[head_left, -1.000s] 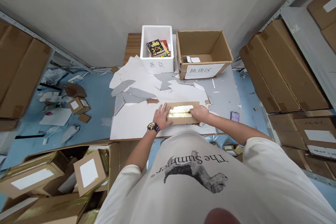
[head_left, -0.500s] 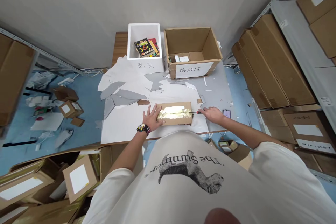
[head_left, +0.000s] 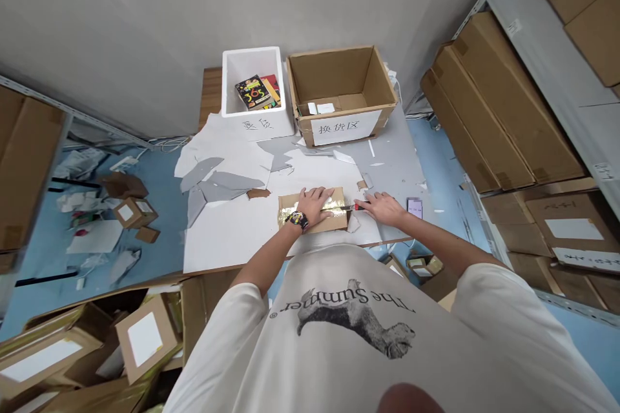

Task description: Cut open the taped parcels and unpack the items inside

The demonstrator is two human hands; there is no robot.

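Lengthwise, the red-handled cutter (head_left: 356, 207) points left (along the taped parcel (head_left: 289, 211))

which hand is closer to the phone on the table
Right. The right hand, holding a red-handled tool, is just left of the phone; the left hand is farther left, resting on the cardboard parcel.

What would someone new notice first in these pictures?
The left hand pressing a gold-taped cardboard parcel on a white sheet stands out, with the right hand holding a red-handled cutter to the tape. Beyond them, at the table's far end, sit a white foam box holding a "365" book and an open cardboard box.
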